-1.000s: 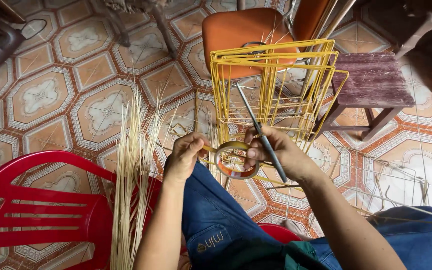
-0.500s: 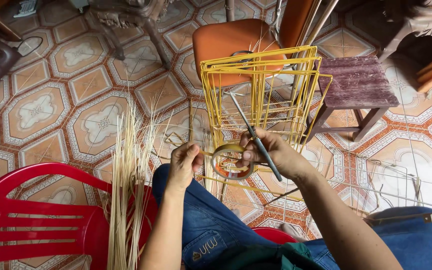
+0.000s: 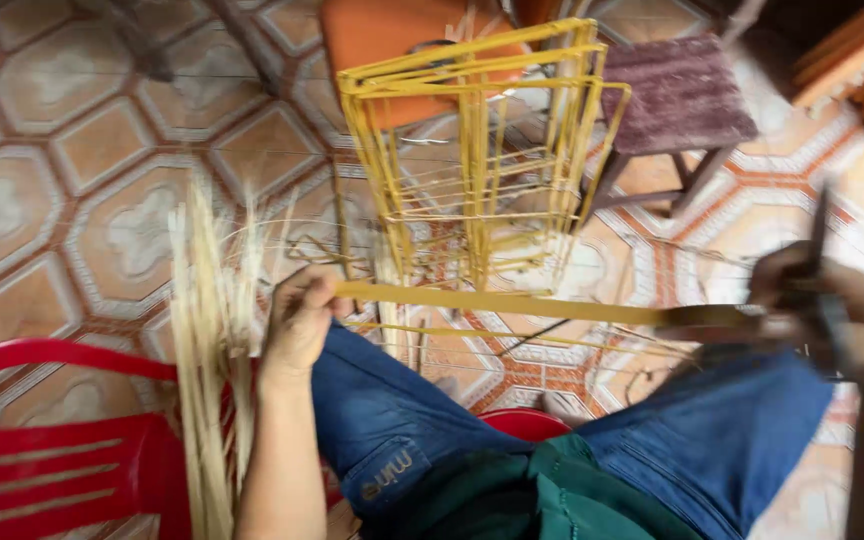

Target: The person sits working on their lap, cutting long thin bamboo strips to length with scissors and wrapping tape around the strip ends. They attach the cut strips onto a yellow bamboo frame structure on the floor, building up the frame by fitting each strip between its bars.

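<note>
Patterned floor tiles in cream, brown and orange fill the view from above, seen past the blue-jeaned knees of a seated person. Straight ahead stands a tall yellow frame of thin bars, open like a cage, with an orange chair behind it and a dark wooden stool to its right. A red plastic chair sits at lower left, and a sheaf of pale straw-coloured reeds rises just beside it. Across the lap, a long flat yellow strip is stretched level between both hands. The left hand is curled closed, pinching the strip's left end. The right hand, blurred, grips the strip's right end together with a dark slim tool that points upward.
</note>
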